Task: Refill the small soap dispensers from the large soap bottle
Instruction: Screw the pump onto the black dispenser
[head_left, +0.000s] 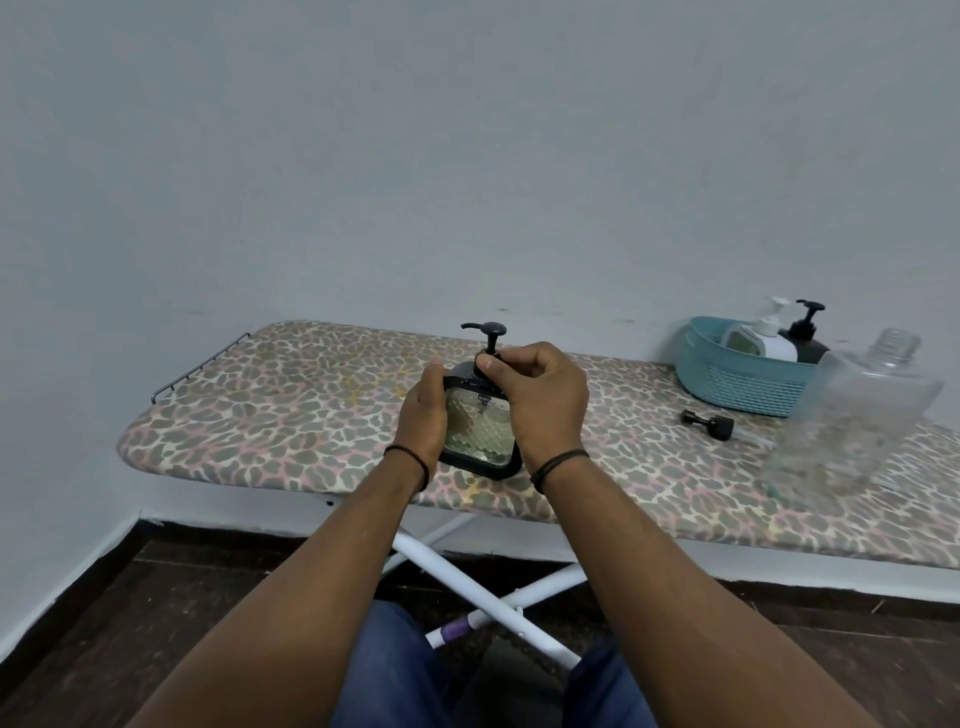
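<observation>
A small square soap dispenser (480, 431) with a black frame, patterned glass sides and a black pump stands on the ironing board (291, 410). My left hand (423, 415) grips its left side. My right hand (537, 397) pinches the black collar at the base of the pump. The large clear soap bottle (852, 410), uncapped, stands at the right of the board. A black pump cap (709, 423) lies on the board to the left of that bottle.
A teal basket (737, 379) at the back right holds a white dispenser (763, 338) and a black dispenser (805, 332). The board has a leopard-print cover, a wire rack at its left end and white crossed legs below. A grey wall stands behind.
</observation>
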